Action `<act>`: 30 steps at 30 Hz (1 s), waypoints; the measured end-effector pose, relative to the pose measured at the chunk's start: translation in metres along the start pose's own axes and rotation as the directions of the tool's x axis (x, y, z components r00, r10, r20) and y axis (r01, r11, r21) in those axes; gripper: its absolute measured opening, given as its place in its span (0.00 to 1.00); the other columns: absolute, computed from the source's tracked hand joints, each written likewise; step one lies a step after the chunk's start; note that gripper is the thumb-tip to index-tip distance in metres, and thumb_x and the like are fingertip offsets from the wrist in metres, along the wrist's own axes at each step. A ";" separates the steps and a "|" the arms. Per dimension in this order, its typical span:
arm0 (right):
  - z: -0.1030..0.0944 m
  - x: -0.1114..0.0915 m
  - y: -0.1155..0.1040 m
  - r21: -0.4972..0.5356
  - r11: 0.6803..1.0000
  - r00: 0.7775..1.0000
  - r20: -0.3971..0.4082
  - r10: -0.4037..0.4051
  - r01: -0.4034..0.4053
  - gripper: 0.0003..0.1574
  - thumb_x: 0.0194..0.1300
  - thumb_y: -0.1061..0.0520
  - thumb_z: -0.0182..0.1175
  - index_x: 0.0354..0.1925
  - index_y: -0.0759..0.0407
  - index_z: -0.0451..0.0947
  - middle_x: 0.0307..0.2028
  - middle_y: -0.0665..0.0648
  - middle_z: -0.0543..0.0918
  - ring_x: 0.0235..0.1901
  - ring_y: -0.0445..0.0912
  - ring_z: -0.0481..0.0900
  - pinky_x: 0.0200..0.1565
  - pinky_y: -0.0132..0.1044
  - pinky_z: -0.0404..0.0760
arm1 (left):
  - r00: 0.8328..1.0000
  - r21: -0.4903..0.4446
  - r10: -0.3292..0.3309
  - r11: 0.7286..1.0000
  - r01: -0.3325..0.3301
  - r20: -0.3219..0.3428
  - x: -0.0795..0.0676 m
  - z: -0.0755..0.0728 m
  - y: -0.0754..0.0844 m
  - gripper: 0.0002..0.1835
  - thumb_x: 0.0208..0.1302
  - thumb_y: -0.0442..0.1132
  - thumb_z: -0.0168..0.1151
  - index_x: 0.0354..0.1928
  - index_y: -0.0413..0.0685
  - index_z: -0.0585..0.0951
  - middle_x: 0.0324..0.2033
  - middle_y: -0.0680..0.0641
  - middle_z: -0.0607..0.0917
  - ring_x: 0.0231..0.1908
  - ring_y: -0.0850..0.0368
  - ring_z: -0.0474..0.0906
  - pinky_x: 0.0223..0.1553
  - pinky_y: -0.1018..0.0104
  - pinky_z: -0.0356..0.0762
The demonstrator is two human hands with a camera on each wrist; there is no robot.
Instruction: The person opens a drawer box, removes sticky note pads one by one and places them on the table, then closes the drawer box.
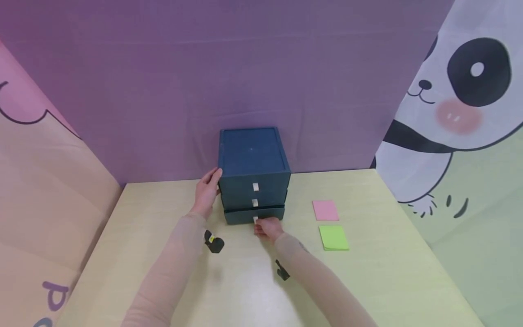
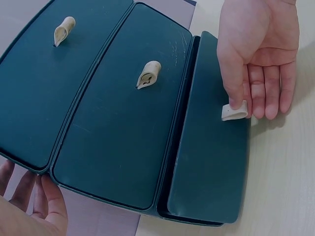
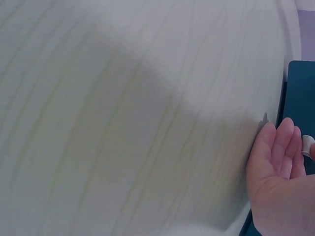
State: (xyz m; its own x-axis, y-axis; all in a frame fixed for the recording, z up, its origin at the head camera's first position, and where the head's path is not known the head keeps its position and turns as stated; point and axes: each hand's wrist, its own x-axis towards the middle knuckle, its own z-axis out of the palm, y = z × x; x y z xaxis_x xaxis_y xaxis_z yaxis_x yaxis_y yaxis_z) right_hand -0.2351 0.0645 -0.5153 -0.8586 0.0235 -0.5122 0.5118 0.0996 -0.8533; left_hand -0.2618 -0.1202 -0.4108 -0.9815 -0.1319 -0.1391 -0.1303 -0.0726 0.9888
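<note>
A dark blue-green three-drawer cabinet (image 1: pixel 254 152) stands against the purple backdrop, each drawer front bearing a pale loop pull. My left hand (image 1: pixel 205 190) presses the cabinet's left side; in the left wrist view its fingertips (image 2: pixel 54 196) touch the lower edge there. The bottom drawer (image 2: pixel 209 147) is pulled out slightly, with a dark gap behind its front. My right hand (image 1: pixel 268 228) pinches that drawer's loop pull (image 2: pixel 235 111) between thumb and forefinger, the other fingers extended. In the right wrist view the right hand (image 3: pixel 280 182) shows at the right edge beside the drawer front.
Right of the cabinet lie a pink sticky-note pad (image 1: pixel 325 210) and a green sticky-note pad (image 1: pixel 333 238) on the pale wooden table (image 1: pixel 241 290). Black wrist-mounted devices show by each forearm. A panda-printed wall covering (image 1: pixel 461 150) borders the table on the right.
</note>
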 end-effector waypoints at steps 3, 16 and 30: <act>0.000 0.001 0.001 0.001 1.000 1.000 0.001 0.002 -0.002 0.13 0.65 0.62 0.55 0.43 0.72 0.76 0.30 0.59 0.82 0.27 0.44 0.80 0.41 0.40 0.84 | 1.000 0.005 0.000 1.000 0.000 -0.002 0.000 -0.001 0.000 0.31 0.70 0.53 0.51 0.70 0.50 0.63 0.70 0.48 0.63 0.69 0.54 0.57 0.66 0.52 0.63; -0.001 -0.001 0.002 -0.011 1.000 1.000 0.005 -0.019 0.019 0.14 0.66 0.63 0.54 0.45 0.74 0.75 0.30 0.59 0.82 0.28 0.44 0.80 0.42 0.42 0.84 | 1.000 0.021 0.010 1.000 -0.010 -0.008 0.001 -0.001 0.001 0.30 0.70 0.53 0.51 0.70 0.49 0.64 0.69 0.48 0.64 0.69 0.53 0.59 0.64 0.51 0.66; -0.002 -0.002 0.007 -0.037 0.999 1.000 0.013 -0.022 0.022 0.14 0.66 0.63 0.54 0.44 0.74 0.77 0.28 0.58 0.82 0.26 0.43 0.79 0.39 0.40 0.84 | 1.000 0.023 0.007 1.000 -0.007 -0.003 -0.001 -0.001 0.000 0.30 0.70 0.53 0.51 0.70 0.50 0.63 0.69 0.49 0.64 0.69 0.54 0.58 0.65 0.51 0.65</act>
State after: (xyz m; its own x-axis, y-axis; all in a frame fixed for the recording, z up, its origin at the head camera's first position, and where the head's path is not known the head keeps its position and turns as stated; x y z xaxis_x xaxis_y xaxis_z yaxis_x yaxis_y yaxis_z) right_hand -0.2303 0.0674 -0.5201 -0.8691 0.0087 -0.4945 0.4909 0.1369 -0.8604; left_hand -0.2610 -0.1209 -0.4104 -0.9820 -0.1352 -0.1321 -0.1266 -0.0484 0.9908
